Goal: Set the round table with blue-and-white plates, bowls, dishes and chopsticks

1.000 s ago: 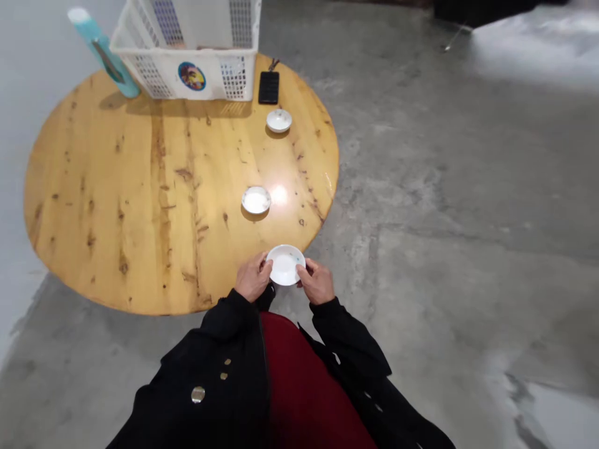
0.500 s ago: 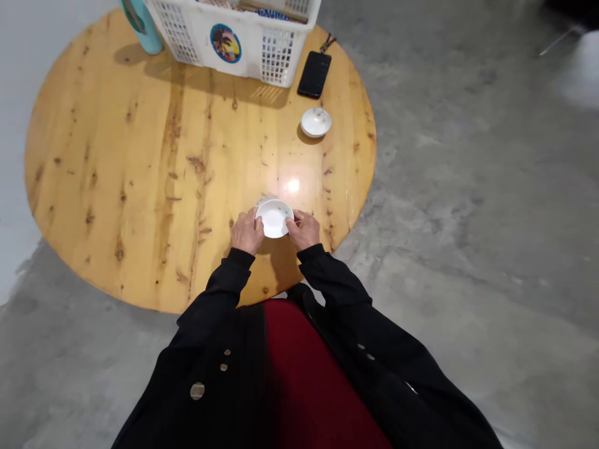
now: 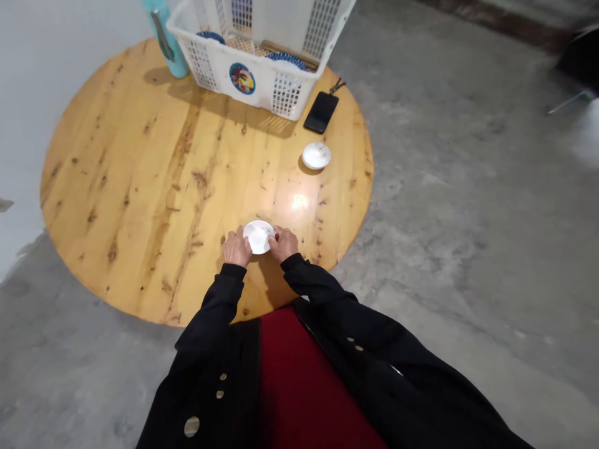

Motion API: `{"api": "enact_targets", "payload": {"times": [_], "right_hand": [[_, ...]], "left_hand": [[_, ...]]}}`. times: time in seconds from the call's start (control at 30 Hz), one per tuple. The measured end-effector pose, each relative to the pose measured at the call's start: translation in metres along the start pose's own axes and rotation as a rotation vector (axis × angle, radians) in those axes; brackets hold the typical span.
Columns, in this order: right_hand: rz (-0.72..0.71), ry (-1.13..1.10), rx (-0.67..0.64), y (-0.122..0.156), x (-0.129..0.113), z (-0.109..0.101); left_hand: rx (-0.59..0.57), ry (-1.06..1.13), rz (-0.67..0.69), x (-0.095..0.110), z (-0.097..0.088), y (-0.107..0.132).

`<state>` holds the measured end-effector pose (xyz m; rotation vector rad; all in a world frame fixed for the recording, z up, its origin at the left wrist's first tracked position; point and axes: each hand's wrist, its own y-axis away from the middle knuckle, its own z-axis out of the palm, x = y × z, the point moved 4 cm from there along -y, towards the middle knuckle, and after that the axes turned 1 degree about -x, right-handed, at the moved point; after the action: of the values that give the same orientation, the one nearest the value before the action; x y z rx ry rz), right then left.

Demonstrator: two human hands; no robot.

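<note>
A small white saucer (image 3: 259, 236) rests low over the round wooden table (image 3: 140, 187), near its front edge. My left hand (image 3: 236, 248) pinches its left rim and my right hand (image 3: 283, 244) pinches its right rim, fingers curled on both. The second saucer seen earlier at this spot is hidden, under the held one or behind my hands. Another small white saucer (image 3: 316, 155) lies apart, further back on the right side of the table.
A white plastic basket (image 3: 262, 56) with blue-rimmed dishes stands at the table's far edge. A teal bottle (image 3: 163, 37) is to its left and a black phone (image 3: 321, 111) to its right. Grey concrete floor (image 3: 468, 218) surrounds the table.
Both hands carried the saucer forward from the table's near edge to the spot where a second saucer lay; that saucer no longer shows. The view shifted and tilted.
</note>
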<state>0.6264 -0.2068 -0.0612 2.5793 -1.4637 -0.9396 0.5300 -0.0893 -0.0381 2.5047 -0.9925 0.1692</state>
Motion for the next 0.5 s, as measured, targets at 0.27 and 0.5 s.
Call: {"api": "enact_targets", "payload": {"times": [0.27,0.5], "right_hand": [[-0.023,0.001,-0.077,-0.009,-0.003,-0.009],[0.003,-0.013,-0.086,-0.014,-0.005,-0.012]], "left_hand": [[-0.006,-0.038,-0.029,0.006,-0.007,-0.009],[0.021,-0.01,-0.029,0.003,-0.008,-0.015]]}}
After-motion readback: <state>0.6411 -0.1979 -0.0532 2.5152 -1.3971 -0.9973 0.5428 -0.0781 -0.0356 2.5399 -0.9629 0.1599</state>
